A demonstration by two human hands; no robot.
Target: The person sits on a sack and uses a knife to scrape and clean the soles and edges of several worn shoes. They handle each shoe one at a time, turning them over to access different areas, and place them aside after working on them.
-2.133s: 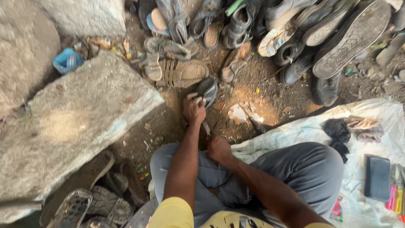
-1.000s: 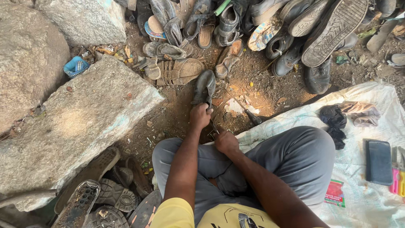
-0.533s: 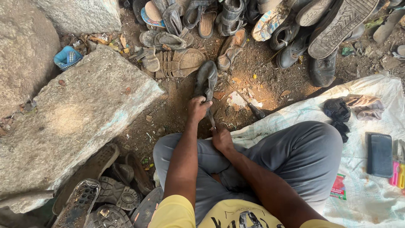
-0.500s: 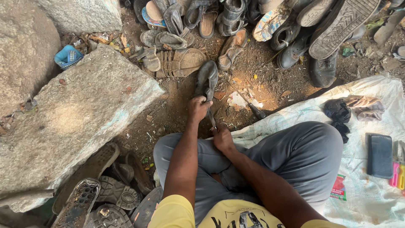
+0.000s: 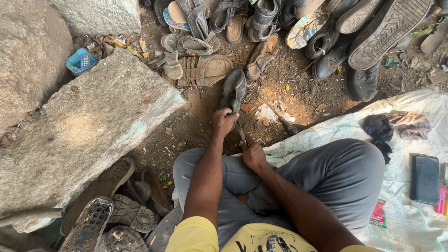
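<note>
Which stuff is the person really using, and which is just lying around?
In use:
- left hand gripping the dark shoe
- right hand holding a thin tool against it

Lying about:
- pile of old shoes
- brown sandal
- blue basket
- black wallet
- big stone slab

Open-air cobbler's spot: worn shoes (image 5: 298, 28) heaped on dirt ground (image 5: 298, 88), stone slab (image 5: 88, 135).

Bare dirt ground (image 5: 298, 88), large grey stone slabs (image 5: 88, 135), white sheet (image 5: 410, 135), daylight
</note>
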